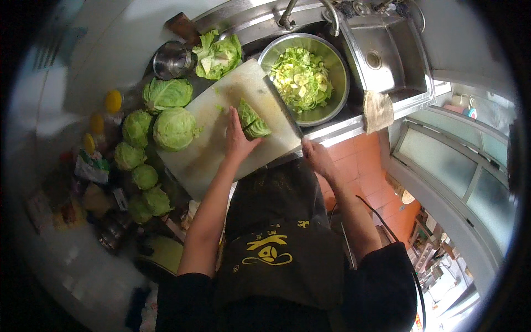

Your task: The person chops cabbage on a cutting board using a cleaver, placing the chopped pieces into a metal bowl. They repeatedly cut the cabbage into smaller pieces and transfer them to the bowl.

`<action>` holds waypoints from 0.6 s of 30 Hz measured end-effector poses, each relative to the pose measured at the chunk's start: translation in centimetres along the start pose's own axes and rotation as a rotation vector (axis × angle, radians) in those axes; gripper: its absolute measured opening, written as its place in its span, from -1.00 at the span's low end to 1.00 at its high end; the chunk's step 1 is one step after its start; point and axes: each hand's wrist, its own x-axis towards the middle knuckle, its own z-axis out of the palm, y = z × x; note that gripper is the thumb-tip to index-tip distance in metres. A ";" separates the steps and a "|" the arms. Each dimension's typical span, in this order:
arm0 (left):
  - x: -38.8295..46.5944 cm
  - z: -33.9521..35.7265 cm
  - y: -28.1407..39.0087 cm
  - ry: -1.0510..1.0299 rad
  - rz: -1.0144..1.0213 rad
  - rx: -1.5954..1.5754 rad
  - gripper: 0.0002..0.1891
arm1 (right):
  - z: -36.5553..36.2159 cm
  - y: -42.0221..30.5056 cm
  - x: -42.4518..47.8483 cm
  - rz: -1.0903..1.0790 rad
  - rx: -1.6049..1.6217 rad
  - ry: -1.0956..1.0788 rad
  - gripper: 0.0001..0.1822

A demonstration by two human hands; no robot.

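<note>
A cut piece of green cabbage (255, 120) lies on a white cutting board (207, 108), with a dark gap running across it. My left hand (238, 139) rests against it, fingers extended along its left side and thumb along its near side. My right hand (317, 157) grips the handle of a kitchen knife (284, 106). The blade points away from me along the board's right edge, beside a steel bowl (345, 89). Chopped cabbage (300, 79) sits inside that bowl.
Whole cabbages (174, 128) line the board's left side. Behind it are a trimmed cabbage (218, 58) and a metal pot (172, 60). A faucet (332, 18) arches near the bowl. Right of it is a steel sink (398, 89) with a cloth (378, 111) over its front edge.
</note>
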 end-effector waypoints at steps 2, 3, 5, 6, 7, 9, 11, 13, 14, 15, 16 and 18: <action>-0.2 0.9 -1.6 0.024 0.037 0.000 0.27 | -0.1 -3.4 -4.3 0.096 -0.047 -0.104 -0.38; -0.1 1.5 -2.6 0.059 0.093 0.010 0.26 | 0.5 -4.2 -5.7 0.059 -0.035 -0.105 -0.39; 0.3 2.1 -3.7 0.140 0.256 -0.015 0.17 | 1.3 -5.0 -7.7 -0.011 -0.010 -0.104 -0.39; 0.4 2.0 -3.7 0.101 0.222 -0.015 0.15 | 1.5 -5.1 -7.8 -0.002 -0.038 -0.115 -0.39; 0.4 1.8 -3.7 0.062 0.188 -0.015 0.13 | 1.6 -5.2 -7.8 0.007 -0.065 -0.125 -0.39; 0.5 1.3 -2.8 -0.030 0.000 -0.394 0.09 | 1.9 -5.2 -7.5 0.029 -0.101 -0.135 -0.39; 0.5 1.0 -0.8 -0.088 -0.197 -0.867 0.06 | 2.3 -4.9 -6.7 0.063 -0.120 -0.133 -0.39; 0.4 0.8 -0.5 -0.045 -0.151 -0.770 0.05 | 3.0 -4.8 -6.4 0.021 -0.103 -0.087 -0.36; 0.3 0.7 -0.5 -0.002 -0.069 -0.578 0.04 | 3.5 -4.7 -6.2 0.000 -0.095 -0.065 -0.34; 0.1 0.7 -0.7 0.043 0.009 -0.384 0.04 | 4.1 -4.5 -5.6 -0.010 -0.118 -0.061 -0.33; -0.1 0.7 -0.8 0.085 0.087 -0.191 0.03 | 4.6 -4.2 -4.7 -0.018 -0.141 -0.056 -0.32; -0.3 0.9 -1.4 0.128 0.160 0.009 0.03 | 5.6 -3.7 -3.2 -0.024 -0.182 -0.037 -0.31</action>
